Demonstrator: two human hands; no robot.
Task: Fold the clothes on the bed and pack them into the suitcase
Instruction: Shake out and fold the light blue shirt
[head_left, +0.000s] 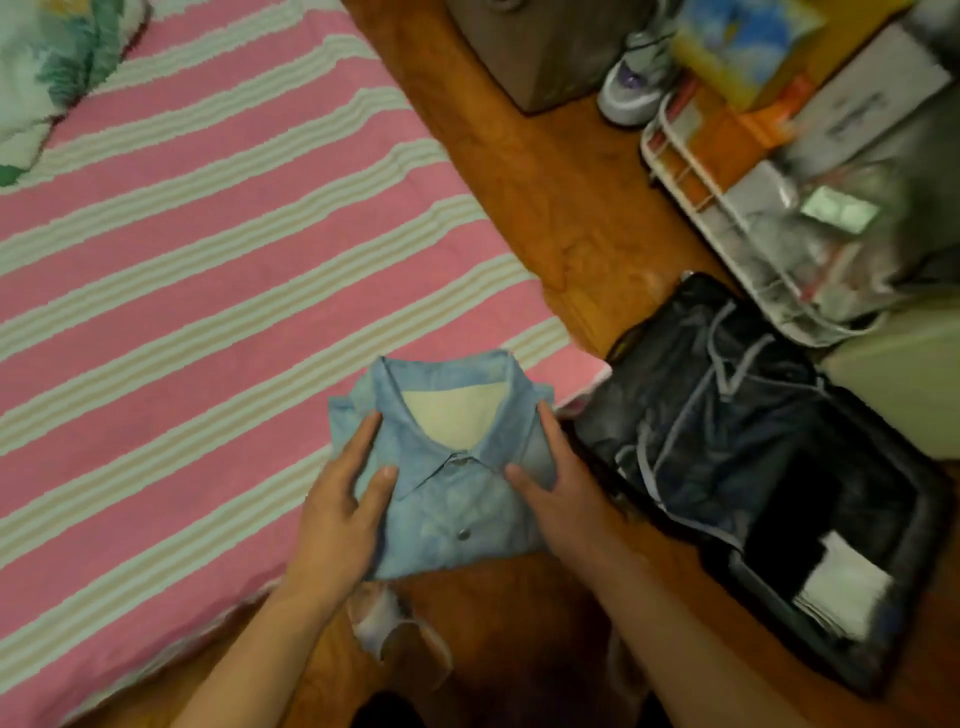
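Observation:
A folded light-blue collared shirt (457, 483) with snap buttons is held over the bed's near corner and the wooden floor. My left hand (345, 499) grips its left edge, thumb on top near the collar. My right hand (553, 478) grips its right edge the same way. To the right on the floor lies the open black suitcase (898, 639), with dark folded clothes (727, 452) and a white folded item (841, 587) inside. The bed (208, 260) has a pink cover with pale stripes.
A floral pillow (52, 67) sits at the bed's far left corner. A white wire rack (727, 208) with bags and boxes stands right of the suitcase. A sneaker (634, 83) and a grey box (540, 47) are on the wooden floor at the back.

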